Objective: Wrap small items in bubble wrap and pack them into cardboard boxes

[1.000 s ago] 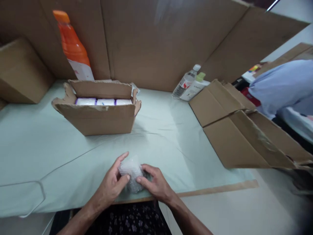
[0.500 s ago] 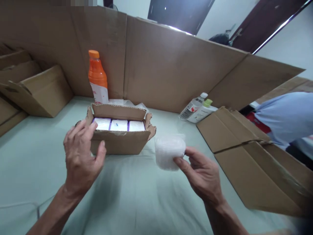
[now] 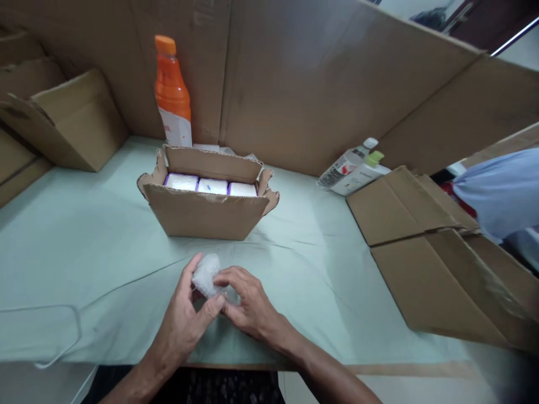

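A small translucent white bundle (image 3: 206,276), which looks like bubble wrap, is held between both hands above the near edge of the table. My left hand (image 3: 184,317) grips it from the left, thumb in front and fingers behind. My right hand (image 3: 252,306) pinches its right side, where a clear flap hangs loose. Whether anything is inside the wrap I cannot tell. Just beyond the hands stands an open cardboard box (image 3: 206,216) with its flaps up. Three white packs with purple edges (image 3: 213,186) sit side by side in it.
An orange bottle (image 3: 173,92) stands behind the box against a cardboard wall (image 3: 295,84). A clear bottle (image 3: 347,163) and a green-capped white bottle (image 3: 364,175) lean at the right, beside large cartons (image 3: 438,280). More cartons (image 3: 84,123) stand at left. A white cable (image 3: 78,320) lies near the front-left edge.
My right hand has brought the bundle left and closer to my body. My left hand has moved away from the box and closed on the bundle too. The view has tilted downward.
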Demonstrator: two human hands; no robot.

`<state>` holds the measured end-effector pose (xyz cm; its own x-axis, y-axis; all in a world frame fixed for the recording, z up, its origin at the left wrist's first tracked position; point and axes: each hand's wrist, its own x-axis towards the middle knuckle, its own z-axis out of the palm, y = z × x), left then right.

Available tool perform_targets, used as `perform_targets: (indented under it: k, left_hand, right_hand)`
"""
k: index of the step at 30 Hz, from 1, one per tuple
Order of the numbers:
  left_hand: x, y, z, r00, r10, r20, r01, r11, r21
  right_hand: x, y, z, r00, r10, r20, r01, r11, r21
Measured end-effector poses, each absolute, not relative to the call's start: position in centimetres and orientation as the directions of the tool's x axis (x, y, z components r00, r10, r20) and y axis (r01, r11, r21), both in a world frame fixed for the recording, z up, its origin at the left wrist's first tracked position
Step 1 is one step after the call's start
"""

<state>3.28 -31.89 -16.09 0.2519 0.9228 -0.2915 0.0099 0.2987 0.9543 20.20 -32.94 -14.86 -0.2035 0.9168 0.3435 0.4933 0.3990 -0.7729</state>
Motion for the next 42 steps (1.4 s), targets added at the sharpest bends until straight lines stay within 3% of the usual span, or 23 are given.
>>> perform_targets:
  k: [5,10,15,18,22,25,28,32,34,37,39,42]
  left_hand:
    - [3.3,-31.8,-14.9,0.149,0.939,-0.310,0.027,0.309,0.951]
    - [1.6,-30.0,-14.6,0.210,0.921,-0.327,0.123,0.307,0.944]
    - [-2.3,-27.5,-16.5,-0.087,0.993,-0.074,0.241,0.093,0.966]
    - [-2.1,-28.6,-16.8,-0.072,0.991,0.112,0.422,-0.071,0.904]
    - [1.9,-31.7,-16.7,0.252,0.904,0.346,0.672,-0.420,0.610]
    - [3.4,-32.0,-17.3,0.381,0.849,0.365,0.744,-0.516,0.424]
    - [0.5,-30.0,-18.3,0.302,0.908,0.289,0.812,-0.404,0.422]
    - [-5.5,-27.8,-17.9,0.068,0.985,0.159,0.863,-0.138,0.487]
    - [-6.2,-28.2,-16.7,-0.013,0.985,0.175,0.853,-0.081,0.516]
    - [-3.6,-29.9,-15.0,0.057,0.921,0.385,0.799,-0.274,0.536]
    - [-0.9,-30.7,-14.8,0.187,0.846,0.500,0.768,-0.443,0.462]
    - [1.2,-30.4,-16.2,0.315,0.850,0.422,0.805,-0.474,0.356]
  right_hand:
    - [19.9,-33.4,-14.3,-0.175,0.977,0.122,0.290,0.169,-0.942]
    - [20.6,-34.2,-14.1,-0.043,0.998,-0.043,0.125,-0.038,-0.991]
    - [23.9,-35.3,-16.2,0.171,0.974,-0.146,0.114,-0.167,-0.979]
    - [25.1,-35.7,-17.5,0.217,0.955,-0.204,0.127,-0.235,-0.964]
    - [24.2,-36.0,-17.0,0.156,0.969,-0.193,0.104,-0.211,-0.972]
    - [23.6,-36.3,-15.8,0.116,0.984,-0.135,0.096,-0.146,-0.985]
    - [24.7,-36.7,-15.1,0.235,0.967,-0.097,0.067,-0.115,-0.991]
    - [27.2,-37.2,-16.0,0.396,0.907,-0.147,-0.012,-0.156,-0.988]
    - [27.7,-37.4,-16.5,0.414,0.894,-0.171,-0.031,-0.174,-0.984]
    - [27.5,-37.5,-16.9,0.400,0.897,-0.187,-0.018,-0.197,-0.980]
    - [27.1,-37.5,-16.8,0.388,0.904,-0.180,0.008,-0.198,-0.980]
    - [27.2,-37.8,-16.6,0.390,0.908,-0.151,0.042,-0.181,-0.983]
